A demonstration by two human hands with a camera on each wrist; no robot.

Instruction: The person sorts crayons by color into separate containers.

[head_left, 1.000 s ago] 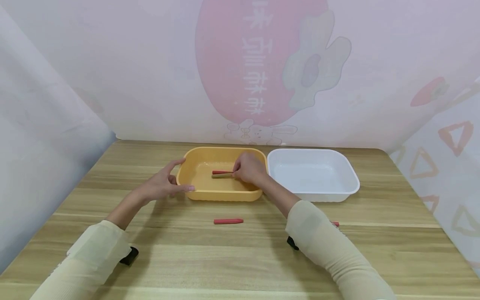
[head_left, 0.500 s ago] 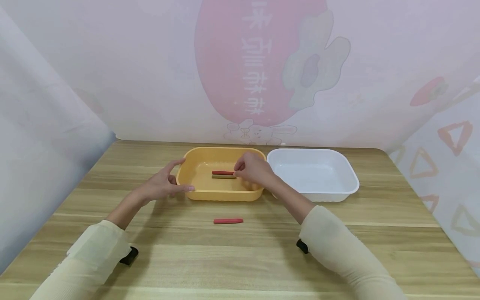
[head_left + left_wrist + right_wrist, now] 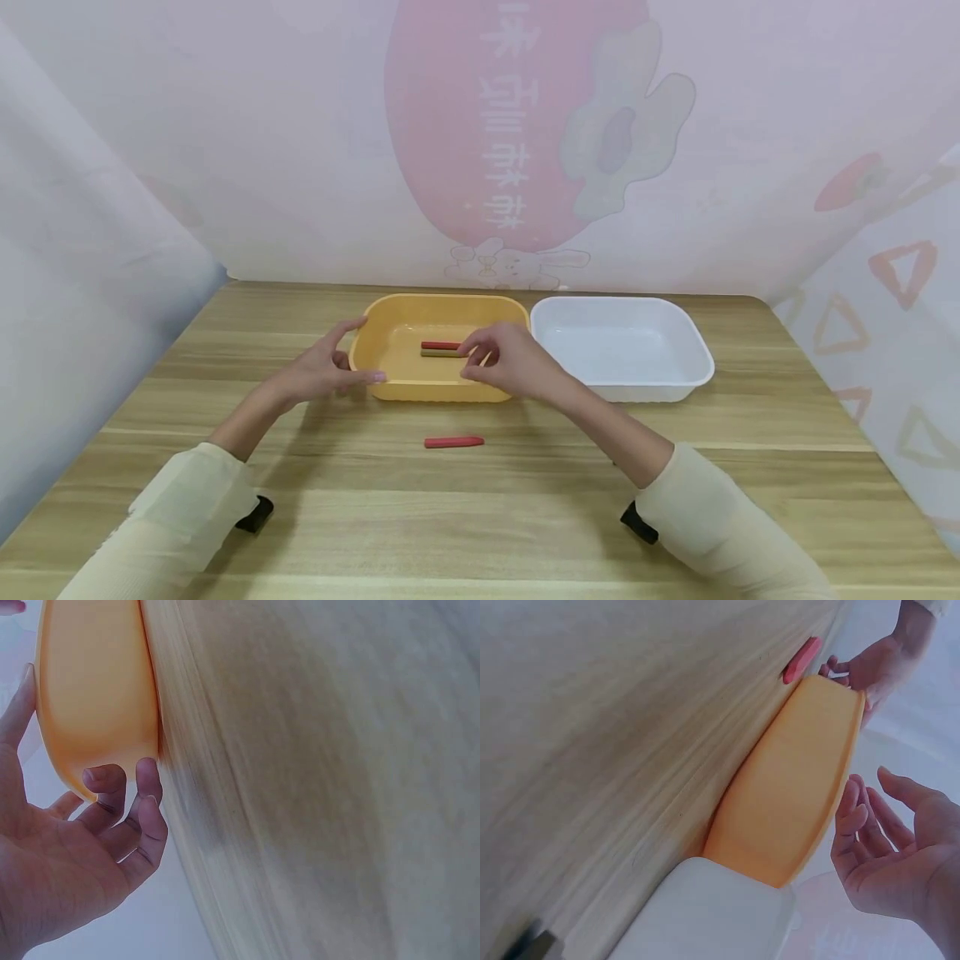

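A yellow tray (image 3: 435, 390) holds a red crayon (image 3: 441, 344) and an olive crayon (image 3: 439, 353) lying side by side. My left hand (image 3: 326, 371) rests against the tray's left corner with thumb raised and fingers along its wall; the left wrist view shows the fingertips (image 3: 112, 784) touching the yellow tray (image 3: 97, 697). My right hand (image 3: 510, 362) hovers over the tray's front right rim with relaxed fingers and holds nothing. In the right wrist view the right hand (image 3: 892, 847) hangs beside the yellow tray (image 3: 802, 787). Another red crayon (image 3: 453, 442) lies on the table in front of the tray.
A white tray (image 3: 622, 390) stands just right of the yellow one, and nothing shows inside it. The wooden table (image 3: 480, 517) is walled by printed cloth at the back and sides. The right wrist view shows the white tray (image 3: 705, 915) and the red crayon (image 3: 801, 660).
My right hand has let go of the olive crayon in the yellow tray and drawn back toward me over the front rim. The left hand has stayed put.
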